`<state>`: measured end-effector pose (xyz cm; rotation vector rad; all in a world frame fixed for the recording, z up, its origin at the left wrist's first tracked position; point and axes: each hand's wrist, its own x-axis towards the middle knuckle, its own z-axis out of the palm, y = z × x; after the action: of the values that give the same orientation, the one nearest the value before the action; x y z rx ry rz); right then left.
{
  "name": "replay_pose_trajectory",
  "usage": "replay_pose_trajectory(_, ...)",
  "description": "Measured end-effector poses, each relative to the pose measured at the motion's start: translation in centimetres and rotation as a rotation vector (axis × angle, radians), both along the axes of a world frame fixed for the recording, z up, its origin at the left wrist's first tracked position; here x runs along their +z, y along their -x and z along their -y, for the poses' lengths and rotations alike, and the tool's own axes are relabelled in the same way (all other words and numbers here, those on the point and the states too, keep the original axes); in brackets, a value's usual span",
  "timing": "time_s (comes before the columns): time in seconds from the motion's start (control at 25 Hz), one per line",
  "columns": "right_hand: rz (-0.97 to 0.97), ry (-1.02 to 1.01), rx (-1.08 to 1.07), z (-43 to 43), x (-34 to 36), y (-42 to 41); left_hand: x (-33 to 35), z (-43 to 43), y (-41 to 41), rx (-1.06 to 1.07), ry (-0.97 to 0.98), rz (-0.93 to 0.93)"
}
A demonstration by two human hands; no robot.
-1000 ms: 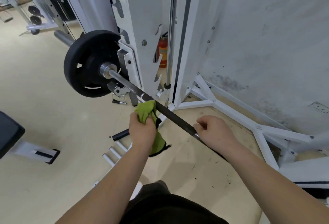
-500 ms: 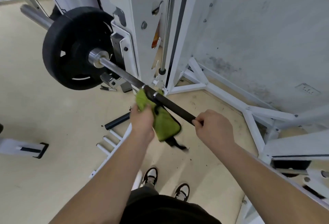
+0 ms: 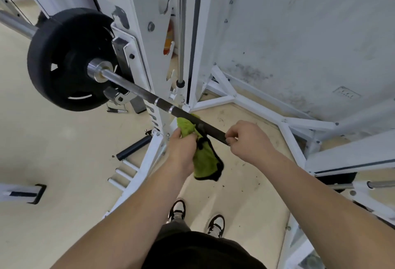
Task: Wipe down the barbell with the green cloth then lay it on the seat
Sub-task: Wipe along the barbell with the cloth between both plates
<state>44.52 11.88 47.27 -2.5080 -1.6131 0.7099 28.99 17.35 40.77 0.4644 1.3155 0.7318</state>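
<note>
Gym: white steel rack [image 3: 136,33], loaded barbell [image 3: 132,89] with black weight plate [image 3: 64,59], pale floor [image 3: 53,151].

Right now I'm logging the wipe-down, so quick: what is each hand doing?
Left hand: closed on the green cloth, pressing it against the barbell.
Right hand: closed around the barbell.
</note>
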Motion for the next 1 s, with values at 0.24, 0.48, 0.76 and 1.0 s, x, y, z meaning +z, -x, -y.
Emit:
replay_pose_trajectory(0.24, -0.069, -0.105, -0.047, 3.0, -0.4, -1.4, 1.5, 5.0, -3.2, -0.254, 0.06, 0.115)
replay_pose_trajectory(0.48, -0.125, -0.177, -0.129, 4.3, -1.0, -2.3, 2.2, 4.3, -3.3, -0.003, 0.132, 0.128)
replay_pose_trajectory(0.76, -0.177, -0.207, -0.158, 2.5, -2.0, -1.3, 5.0, 0.0, 1.7, -0.099, -0.413, -0.424)
replay_pose_trajectory(1.0, -0.174, -0.193, -0.223, 3.1, -0.9, -1.7, 3.4, -8.0, 1.5, -0.911, -0.904, -1.3)
